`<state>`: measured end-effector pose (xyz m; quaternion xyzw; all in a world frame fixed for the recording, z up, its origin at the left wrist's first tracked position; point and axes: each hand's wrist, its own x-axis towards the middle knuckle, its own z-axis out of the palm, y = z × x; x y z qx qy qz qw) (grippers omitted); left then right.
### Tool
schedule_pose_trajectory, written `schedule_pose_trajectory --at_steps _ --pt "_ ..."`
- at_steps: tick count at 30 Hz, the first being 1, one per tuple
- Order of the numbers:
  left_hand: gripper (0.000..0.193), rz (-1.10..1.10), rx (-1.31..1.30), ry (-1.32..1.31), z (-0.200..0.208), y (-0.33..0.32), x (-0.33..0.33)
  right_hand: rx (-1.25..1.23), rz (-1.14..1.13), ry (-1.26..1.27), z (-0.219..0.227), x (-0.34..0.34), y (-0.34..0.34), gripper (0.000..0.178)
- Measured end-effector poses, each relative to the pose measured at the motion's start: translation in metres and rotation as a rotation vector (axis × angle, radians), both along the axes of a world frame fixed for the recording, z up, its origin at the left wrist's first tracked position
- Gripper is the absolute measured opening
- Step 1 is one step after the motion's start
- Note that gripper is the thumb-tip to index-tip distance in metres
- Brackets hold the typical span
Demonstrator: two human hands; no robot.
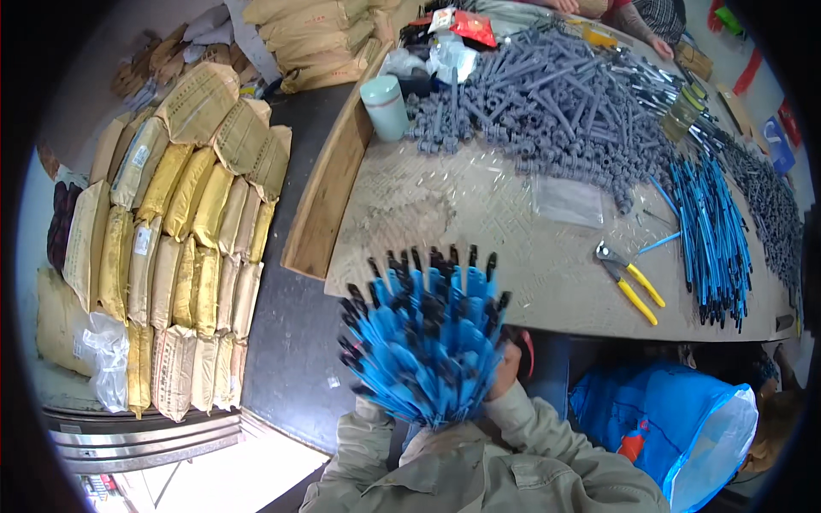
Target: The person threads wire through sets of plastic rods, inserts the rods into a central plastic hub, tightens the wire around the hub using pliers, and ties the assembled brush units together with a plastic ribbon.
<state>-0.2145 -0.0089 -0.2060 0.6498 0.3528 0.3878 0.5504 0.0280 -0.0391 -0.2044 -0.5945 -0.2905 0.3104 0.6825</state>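
A large bundle of thin blue sticks with black tips (428, 333) stands upright before my chest, its tips fanned out upward. My right hand (508, 369) presses around its right side, the fingers partly hidden behind the sticks. On the left, my sleeve (361, 432) runs up to the bundle's lower side, and the sticks hide the fingers of my left hand. Pliers with yellow handles (631, 282) lie on the table to the right. Beyond them is a loose pile of similar blue sticks (714, 244).
Grey plastic fittings (556, 94) are heaped at the back of the table (479, 214). A pale green canister (385, 107) stands by a wooden board (329, 188). Stacked sacks (184, 201) fill the left. A blue bag (658, 419) sits below the table's front edge. Another person's hand (660, 47) shows at the far right.
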Motion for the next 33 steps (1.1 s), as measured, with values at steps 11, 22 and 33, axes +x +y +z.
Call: schedule_pose_trajectory --at_steps 11,22,33 --pt "0.045 -0.100 -0.042 -0.008 0.002 -0.042 -0.003 0.183 0.045 -0.420 0.035 -0.006 0.005 0.030" --pt "0.050 -0.274 0.316 -0.190 0.048 0.040 0.016 0.398 0.127 0.092 0.149 0.024 0.069 0.037" --pt "0.053 -0.145 -0.142 -0.424 0.257 0.190 0.179 0.626 -0.017 -0.159 0.217 0.105 0.193 0.037"
